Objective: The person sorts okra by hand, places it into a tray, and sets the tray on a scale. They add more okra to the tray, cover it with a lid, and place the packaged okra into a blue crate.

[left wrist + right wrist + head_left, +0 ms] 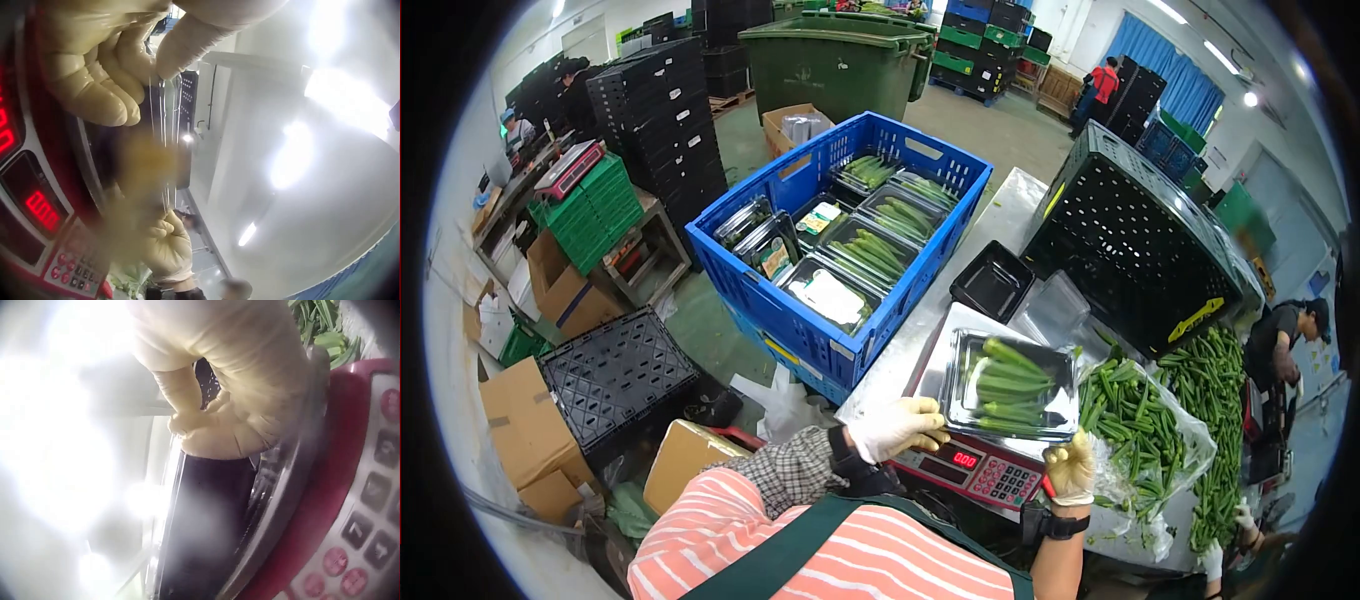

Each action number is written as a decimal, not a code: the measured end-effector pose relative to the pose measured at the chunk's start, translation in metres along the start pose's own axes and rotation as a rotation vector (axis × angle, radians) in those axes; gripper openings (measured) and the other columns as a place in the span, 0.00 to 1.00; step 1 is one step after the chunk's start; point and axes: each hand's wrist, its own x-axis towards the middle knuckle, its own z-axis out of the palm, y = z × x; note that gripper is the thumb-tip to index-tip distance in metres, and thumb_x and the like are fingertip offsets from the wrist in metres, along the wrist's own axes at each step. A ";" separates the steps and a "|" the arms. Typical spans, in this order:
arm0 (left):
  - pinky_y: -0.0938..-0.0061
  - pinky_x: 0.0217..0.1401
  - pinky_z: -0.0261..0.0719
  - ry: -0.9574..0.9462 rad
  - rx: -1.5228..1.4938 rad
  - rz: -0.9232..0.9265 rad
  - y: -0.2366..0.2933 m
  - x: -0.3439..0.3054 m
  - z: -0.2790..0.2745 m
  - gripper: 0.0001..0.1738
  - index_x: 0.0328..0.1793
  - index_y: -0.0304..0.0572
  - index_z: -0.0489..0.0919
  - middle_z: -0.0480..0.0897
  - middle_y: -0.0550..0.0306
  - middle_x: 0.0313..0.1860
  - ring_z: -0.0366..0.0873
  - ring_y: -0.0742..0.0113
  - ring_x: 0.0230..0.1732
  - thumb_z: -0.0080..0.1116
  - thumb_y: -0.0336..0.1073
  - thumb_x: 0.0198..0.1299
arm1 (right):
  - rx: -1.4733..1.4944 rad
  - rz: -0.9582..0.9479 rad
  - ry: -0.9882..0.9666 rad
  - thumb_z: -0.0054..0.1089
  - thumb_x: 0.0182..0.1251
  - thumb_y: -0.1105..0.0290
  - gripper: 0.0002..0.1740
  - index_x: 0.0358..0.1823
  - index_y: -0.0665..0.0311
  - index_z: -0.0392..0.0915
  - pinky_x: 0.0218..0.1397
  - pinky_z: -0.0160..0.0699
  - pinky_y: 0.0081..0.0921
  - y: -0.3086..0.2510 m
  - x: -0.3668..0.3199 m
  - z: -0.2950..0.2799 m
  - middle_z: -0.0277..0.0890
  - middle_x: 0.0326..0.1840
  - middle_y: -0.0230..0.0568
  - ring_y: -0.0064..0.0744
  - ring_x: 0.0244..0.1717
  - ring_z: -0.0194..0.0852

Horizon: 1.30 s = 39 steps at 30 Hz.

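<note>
A black tray of okra under a clear lid is held between both gloved hands, above the electronic scale. My left hand pinches its near left corner; in the left wrist view the left thumb and fingers close on the clear lid's edge. My right hand grips the near right corner, and the right wrist view has its fingers bent over the dark tray side. The red scale display reads 0.00.
A blue crate of packed trays stands ahead left. Beyond the scale lie an empty black tray and clear lids. A tipped black crate and loose okra occupy the right, where another person's gloved hands reach in.
</note>
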 end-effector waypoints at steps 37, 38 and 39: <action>0.62 0.57 0.70 1.221 1.564 -0.219 0.254 0.151 -0.361 0.19 0.57 0.44 0.72 0.75 0.44 0.54 0.73 0.51 0.56 0.37 0.38 0.64 | -0.451 -0.283 0.674 0.51 0.66 0.62 0.15 0.45 0.65 0.71 0.23 0.76 0.22 -0.025 -0.098 -0.067 0.75 0.30 0.37 0.24 0.21 0.73; 0.61 0.56 0.71 1.294 1.442 -0.172 0.252 0.151 -0.356 0.19 0.57 0.44 0.72 0.76 0.44 0.53 0.73 0.50 0.55 0.38 0.38 0.64 | -0.447 -0.279 0.673 0.51 0.66 0.62 0.15 0.45 0.65 0.71 0.23 0.76 0.22 -0.024 -0.095 -0.067 0.75 0.30 0.37 0.24 0.21 0.73; 0.63 0.52 0.73 1.228 1.170 -0.131 0.250 0.156 -0.374 0.20 0.59 0.45 0.71 0.75 0.44 0.54 0.74 0.52 0.54 0.42 0.41 0.63 | -0.476 -0.261 0.658 0.51 0.66 0.62 0.15 0.46 0.66 0.71 0.23 0.76 0.22 -0.022 -0.091 -0.065 0.75 0.30 0.37 0.24 0.22 0.73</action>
